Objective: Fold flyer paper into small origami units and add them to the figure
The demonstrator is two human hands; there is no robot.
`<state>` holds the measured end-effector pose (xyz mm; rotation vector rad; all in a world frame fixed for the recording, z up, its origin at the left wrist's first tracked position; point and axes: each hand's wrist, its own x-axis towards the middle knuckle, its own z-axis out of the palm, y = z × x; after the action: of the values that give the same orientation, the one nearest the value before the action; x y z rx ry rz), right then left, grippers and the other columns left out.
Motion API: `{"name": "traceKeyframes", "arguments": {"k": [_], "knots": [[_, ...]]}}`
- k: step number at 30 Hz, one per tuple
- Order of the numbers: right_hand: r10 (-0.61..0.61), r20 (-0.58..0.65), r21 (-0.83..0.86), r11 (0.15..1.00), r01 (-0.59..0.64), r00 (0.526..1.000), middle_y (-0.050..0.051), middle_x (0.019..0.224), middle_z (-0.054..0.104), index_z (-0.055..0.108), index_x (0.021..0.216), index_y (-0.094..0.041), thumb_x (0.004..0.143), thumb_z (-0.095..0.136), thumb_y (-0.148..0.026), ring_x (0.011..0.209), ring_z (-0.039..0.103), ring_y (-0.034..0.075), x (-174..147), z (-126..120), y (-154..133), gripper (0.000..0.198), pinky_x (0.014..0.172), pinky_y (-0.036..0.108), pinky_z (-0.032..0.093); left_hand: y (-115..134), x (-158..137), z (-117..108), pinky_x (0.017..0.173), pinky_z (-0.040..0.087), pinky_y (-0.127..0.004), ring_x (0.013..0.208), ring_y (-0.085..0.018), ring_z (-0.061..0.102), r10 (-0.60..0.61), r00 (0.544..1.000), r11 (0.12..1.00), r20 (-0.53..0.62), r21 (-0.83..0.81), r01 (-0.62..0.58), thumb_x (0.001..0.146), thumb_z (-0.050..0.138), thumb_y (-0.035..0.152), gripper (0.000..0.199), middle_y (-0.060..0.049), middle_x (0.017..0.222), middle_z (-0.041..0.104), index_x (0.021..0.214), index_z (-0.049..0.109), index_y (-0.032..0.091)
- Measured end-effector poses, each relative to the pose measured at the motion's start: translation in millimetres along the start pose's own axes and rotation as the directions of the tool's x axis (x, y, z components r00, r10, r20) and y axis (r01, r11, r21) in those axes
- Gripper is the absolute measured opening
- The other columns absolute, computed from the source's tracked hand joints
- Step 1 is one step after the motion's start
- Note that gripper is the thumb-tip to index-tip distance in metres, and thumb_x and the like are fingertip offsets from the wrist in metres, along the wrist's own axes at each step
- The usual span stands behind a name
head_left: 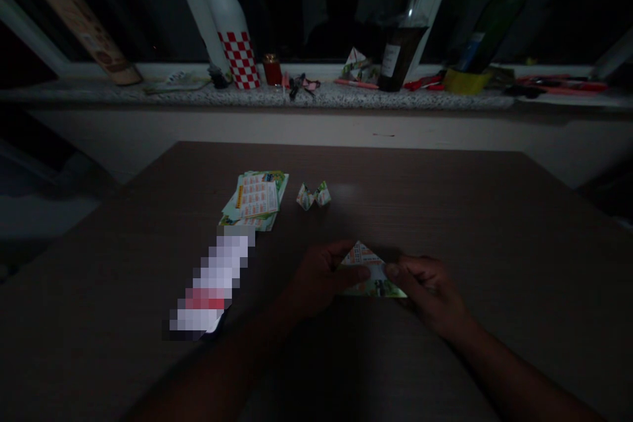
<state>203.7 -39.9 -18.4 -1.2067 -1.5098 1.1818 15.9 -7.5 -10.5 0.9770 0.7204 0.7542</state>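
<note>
Between both hands is a printed paper (360, 254) folded to a triangle, its point facing away from me and its long edge near me. My left hand (324, 273) pinches its left side, thumb on top. At the right side my right hand (429, 283) grips it with the thumb pressed on the upper face; the fingers beneath are partly hidden. Beyond the hands stands a small folded paper piece (313, 196) with two raised points. A loose stack of printed paper sheets (257, 198) lies to its left.
A lit, pixelated phone-like device (212, 287) lies left on the brown table (445, 191). Along the granite windowsill (182, 97) stand a checkered white bottle (237, 39), a small red jar (271, 70), a dark cup (398, 53), a green bottle (499, 16) and a tan cylinder (82, 23).
</note>
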Motion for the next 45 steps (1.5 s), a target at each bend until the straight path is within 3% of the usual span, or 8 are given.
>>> {"name": "traceKeyframes", "arguments": {"k": [8,16,21,27,32,36,40,45], "knots": [[0.018,0.033,0.167,0.986,-0.023,0.999,0.0,0.047,0.052,0.056,0.051,-0.016,0.092,0.035,-0.055,0.046,0.048,0.011,2.1,-2.3,4.7,0.061,0.048,0.022,0.038,2.8,-0.9,-1.1,0.067,0.051,-0.024,0.071,-0.014,0.066,-0.007,0.997,0.998,-0.078,-0.055,0.003,0.064,0.08,0.02,0.041,-0.001,0.087,0.071,0.102,0.065,0.016],[-0.224,-0.016,0.062,0.972,0.225,0.974,0.004,0.1,0.066,0.062,0.112,-0.029,0.086,0.06,-0.028,0.084,0.063,0.016,5.2,-0.2,4.5,0.026,0.071,0.024,0.049,1.3,-1.0,-2.8,0.068,0.051,-0.026,0.072,-0.014,0.065,-0.016,0.999,0.995,-0.039,-0.103,0.012,0.064,0.08,0.018,0.059,-0.002,0.092,0.069,0.118,0.057,0.02],[-0.392,0.079,-0.068,0.915,0.397,0.917,0.007,0.112,0.057,0.064,0.105,-0.026,0.086,0.058,-0.02,0.103,0.057,0.02,7.5,-1.9,-0.4,0.021,0.082,0.029,0.048,-1.6,0.2,-3.8,0.067,0.049,-0.027,0.068,-0.014,0.063,-0.026,0.999,0.998,0.033,-0.054,0.027,0.068,0.077,0.025,0.062,-0.002,0.085,0.068,0.125,0.053,0.021],[-0.322,-0.008,-0.125,0.94,0.318,0.947,0.006,0.101,0.063,0.062,0.096,-0.022,0.088,0.055,-0.023,0.096,0.06,0.019,6.6,-1.6,-2.8,0.01,0.085,0.031,0.048,-1.8,-1.3,0.5,0.079,0.047,-0.031,0.089,-0.019,0.063,0.105,0.994,0.964,0.002,0.244,-0.103,0.082,0.063,0.033,0.044,-0.007,0.098,0.068,0.123,0.054,0.02],[-0.206,0.017,-0.165,0.965,0.206,0.978,0.007,0.101,0.067,0.065,0.105,-0.022,0.091,0.052,-0.028,0.094,0.063,0.02,6.8,-1.0,-4.7,0.02,0.083,0.032,0.05,2.4,-5.1,-1.2,0.089,0.046,-0.034,0.104,-0.021,0.06,0.214,0.977,0.792,-0.014,0.589,-0.165,0.084,0.058,0.028,0.045,-0.008,0.117,0.063,0.127,0.048,0.02],[-0.214,0.096,-0.212,0.95,0.23,0.972,0.008,0.101,0.066,0.064,0.113,-0.022,0.092,0.048,-0.029,0.096,0.062,0.021,10.5,-2.2,-1.4,0.027,0.081,0.031,0.051,8.0,-6.5,-7.5,0.094,0.043,-0.038,0.108,-0.022,0.056,0.319,0.944,0.49,0.077,0.84,-0.235,0.079,0.06,0.02,0.055,-0.009,0.122,0.059,0.132,0.043,0.02],[-0.224,0.115,-0.294,0.923,0.248,0.968,0.008,0.102,0.065,0.062,0.115,-0.022,0.093,0.047,-0.028,0.094,0.062,0.021,14.1,-1.7,5.0,0.027,0.081,0.032,0.051,13.3,-7.6,-11.1,0.09,0.045,-0.037,0.105,-0.022,0.056,0.264,0.928,0.169,0.263,0.935,-0.313,0.079,0.058,0.017,0.035,-0.008,0.115,0.06,0.115,0.056,0.019],[-0.306,0.079,-0.425,0.851,0.31,0.949,0.011,0.114,0.06,0.058,0.12,-0.021,0.091,0.052,-0.027,0.11,0.055,0.023,16.3,-4.8,6.5,0.03,0.094,0.038,0.045,17.6,-8.1,-13.3,0.081,0.047,-0.034,0.094,-0.022,0.058,0.221,0.941,-0.018,0.254,0.966,-0.257,0.078,0.061,0.021,0.025,-0.007,0.103,0.062,0.102,0.06,0.016]]}}
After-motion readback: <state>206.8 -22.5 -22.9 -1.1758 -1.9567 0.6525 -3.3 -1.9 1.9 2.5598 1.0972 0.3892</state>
